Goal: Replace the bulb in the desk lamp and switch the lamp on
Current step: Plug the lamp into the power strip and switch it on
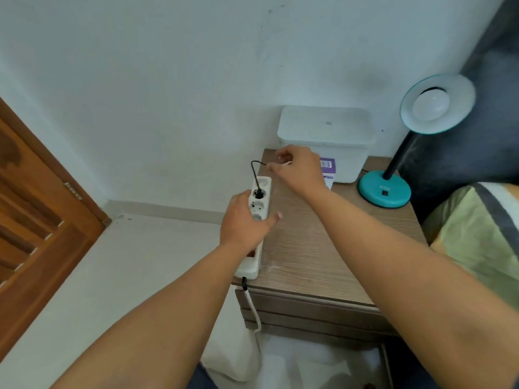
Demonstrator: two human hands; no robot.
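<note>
Bare forearms reach over the wood-grain nightstand (323,248). The left hand (244,220) clamps the hard white power strip (257,217), black plug (259,193) seated; the right hand (297,169) pinches its thin cord (254,171). The teal desk lamp (393,175) stands well right, frosted bulb (431,105) fitted: probably fragile, best held by its dome

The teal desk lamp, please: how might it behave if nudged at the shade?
The desk lamp probably resists sliding, given its broad round base. Its wide shade sits high on a thin leaning neck, so a push there could rock it. The bulb looks fragile.
</note>
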